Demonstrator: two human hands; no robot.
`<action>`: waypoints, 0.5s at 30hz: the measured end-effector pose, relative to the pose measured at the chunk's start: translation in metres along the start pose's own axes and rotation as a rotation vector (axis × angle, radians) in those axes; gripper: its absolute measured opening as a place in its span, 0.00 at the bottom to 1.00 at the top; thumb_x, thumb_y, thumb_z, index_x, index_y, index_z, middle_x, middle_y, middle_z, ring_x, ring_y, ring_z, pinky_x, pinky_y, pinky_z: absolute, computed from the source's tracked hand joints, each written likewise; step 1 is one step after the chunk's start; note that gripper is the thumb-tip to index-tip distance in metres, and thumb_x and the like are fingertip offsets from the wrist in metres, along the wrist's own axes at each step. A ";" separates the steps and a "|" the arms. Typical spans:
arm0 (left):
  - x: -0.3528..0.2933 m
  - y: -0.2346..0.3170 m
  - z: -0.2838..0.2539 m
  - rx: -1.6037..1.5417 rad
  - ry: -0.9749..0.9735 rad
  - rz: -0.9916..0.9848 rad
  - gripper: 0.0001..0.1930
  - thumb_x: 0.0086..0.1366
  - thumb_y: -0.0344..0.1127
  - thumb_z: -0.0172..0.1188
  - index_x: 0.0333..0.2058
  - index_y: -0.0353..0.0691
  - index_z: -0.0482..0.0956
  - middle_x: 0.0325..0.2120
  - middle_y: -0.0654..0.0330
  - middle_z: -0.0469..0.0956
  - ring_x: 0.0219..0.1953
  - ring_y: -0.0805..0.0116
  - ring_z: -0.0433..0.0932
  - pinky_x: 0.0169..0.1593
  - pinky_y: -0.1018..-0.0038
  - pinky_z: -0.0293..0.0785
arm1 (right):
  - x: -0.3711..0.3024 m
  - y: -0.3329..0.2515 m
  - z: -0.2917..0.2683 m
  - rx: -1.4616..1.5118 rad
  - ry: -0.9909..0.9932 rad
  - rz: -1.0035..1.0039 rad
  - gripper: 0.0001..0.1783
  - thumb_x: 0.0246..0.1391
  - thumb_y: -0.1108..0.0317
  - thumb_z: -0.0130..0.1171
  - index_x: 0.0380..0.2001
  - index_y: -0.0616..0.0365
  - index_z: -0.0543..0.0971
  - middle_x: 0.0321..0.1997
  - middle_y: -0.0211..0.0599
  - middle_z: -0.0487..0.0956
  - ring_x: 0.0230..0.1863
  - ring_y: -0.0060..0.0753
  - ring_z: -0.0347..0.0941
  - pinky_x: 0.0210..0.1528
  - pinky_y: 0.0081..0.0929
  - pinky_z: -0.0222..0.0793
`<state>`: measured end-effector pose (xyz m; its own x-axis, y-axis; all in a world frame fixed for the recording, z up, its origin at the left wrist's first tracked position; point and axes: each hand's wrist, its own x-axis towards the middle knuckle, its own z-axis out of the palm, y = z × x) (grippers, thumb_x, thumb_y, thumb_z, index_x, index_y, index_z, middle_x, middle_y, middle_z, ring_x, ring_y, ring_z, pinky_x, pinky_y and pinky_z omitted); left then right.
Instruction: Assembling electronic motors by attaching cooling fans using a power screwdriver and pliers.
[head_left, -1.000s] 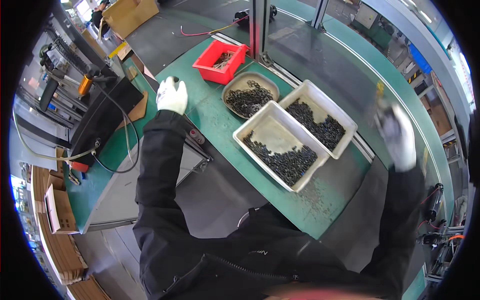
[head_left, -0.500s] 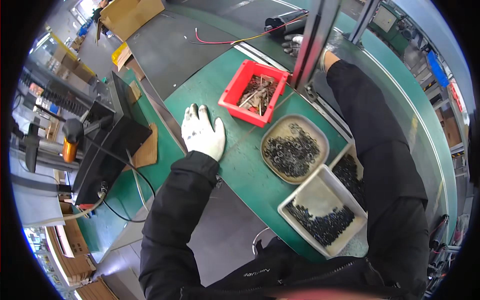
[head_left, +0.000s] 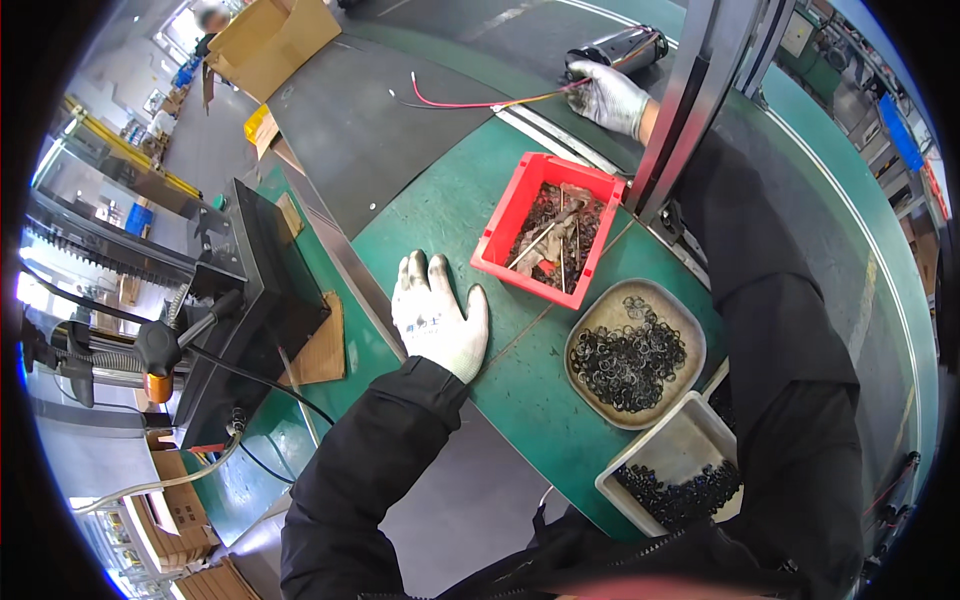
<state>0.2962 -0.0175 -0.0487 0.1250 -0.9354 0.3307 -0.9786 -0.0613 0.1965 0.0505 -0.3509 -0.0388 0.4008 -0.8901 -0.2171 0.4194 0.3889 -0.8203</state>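
Observation:
My left hand (head_left: 440, 312), in a white glove with dark fingertips, lies flat on the green table with its fingers spread, holding nothing. At the far right, beyond a metal post, my gloved right hand (head_left: 612, 98) is at a black cylindrical motor (head_left: 622, 48). Its fingers are closed around the motor's thin red and yellow wires (head_left: 535, 98), whose loose ends trail left over a dark mat. Between my hands stands a red bin (head_left: 497, 240) with dirty scraps and thin sticks in it.
A rounded tray (head_left: 612, 300) of black rings and a white rectangular tray (head_left: 655, 440) of small black parts stand near my right arm. An upright metal post (head_left: 690, 110) rises beside that arm. A black machine (head_left: 275, 290) stands on the left, with a cardboard box (head_left: 280, 50) behind.
My right hand has come out from behind the post and closed on the wires beside the motor. My left hand stays flat on the table. The whole view has shifted.

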 end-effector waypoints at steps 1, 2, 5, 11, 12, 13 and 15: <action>0.001 0.000 0.001 -0.002 -0.008 0.000 0.28 0.59 0.42 0.56 0.55 0.32 0.66 0.58 0.38 0.63 0.63 0.43 0.58 0.65 0.54 0.53 | 0.001 0.000 -0.002 0.020 0.036 -0.009 0.08 0.61 0.62 0.54 0.32 0.54 0.74 0.23 0.33 0.78 0.25 0.30 0.75 0.31 0.23 0.74; 0.002 0.001 0.000 0.000 0.001 -0.001 0.28 0.59 0.42 0.56 0.55 0.32 0.66 0.58 0.38 0.63 0.63 0.43 0.58 0.65 0.54 0.53 | 0.003 0.001 -0.003 0.039 0.069 -0.014 0.09 0.61 0.61 0.54 0.32 0.54 0.74 0.22 0.32 0.77 0.22 0.29 0.74 0.28 0.22 0.72; 0.000 -0.002 -0.001 0.001 -0.011 -0.007 0.28 0.60 0.43 0.56 0.55 0.33 0.66 0.58 0.39 0.63 0.64 0.44 0.58 0.66 0.55 0.52 | -0.015 0.004 -0.001 -0.359 0.145 -0.128 0.12 0.60 0.57 0.55 0.35 0.54 0.77 0.22 0.32 0.76 0.22 0.25 0.70 0.27 0.21 0.67; 0.005 0.005 0.007 0.019 -0.061 -0.014 0.32 0.62 0.49 0.51 0.59 0.32 0.64 0.62 0.42 0.60 0.66 0.47 0.55 0.68 0.57 0.49 | -0.075 -0.061 -0.107 -1.525 0.576 -0.532 0.22 0.54 0.49 0.55 0.33 0.58 0.82 0.33 0.43 0.82 0.36 0.41 0.77 0.39 0.34 0.69; 0.005 0.004 0.008 0.023 -0.073 -0.021 0.32 0.62 0.50 0.51 0.59 0.33 0.64 0.62 0.42 0.59 0.67 0.48 0.54 0.68 0.57 0.48 | -0.094 -0.081 -0.108 -1.648 0.628 -0.439 0.26 0.52 0.42 0.52 0.31 0.56 0.82 0.32 0.46 0.82 0.36 0.50 0.76 0.38 0.37 0.69; 0.001 0.000 0.005 0.033 -0.090 -0.036 0.33 0.63 0.51 0.50 0.60 0.33 0.64 0.63 0.43 0.58 0.67 0.48 0.53 0.68 0.57 0.48 | -0.117 -0.090 -0.097 -1.566 0.623 -0.479 0.26 0.52 0.43 0.51 0.28 0.56 0.82 0.32 0.42 0.82 0.33 0.47 0.77 0.37 0.35 0.68; 0.000 0.000 0.004 0.046 -0.048 -0.021 0.32 0.62 0.50 0.51 0.58 0.31 0.65 0.61 0.41 0.61 0.66 0.47 0.56 0.67 0.58 0.50 | -0.170 -0.112 -0.096 -1.408 0.497 -0.525 0.25 0.52 0.46 0.50 0.25 0.59 0.80 0.26 0.41 0.79 0.30 0.36 0.74 0.37 0.30 0.66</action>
<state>0.2955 -0.0190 -0.0518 0.1390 -0.9493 0.2820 -0.9824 -0.0964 0.1598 -0.1429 -0.2663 0.0391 0.0460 -0.9447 0.3246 -0.7538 -0.2461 -0.6093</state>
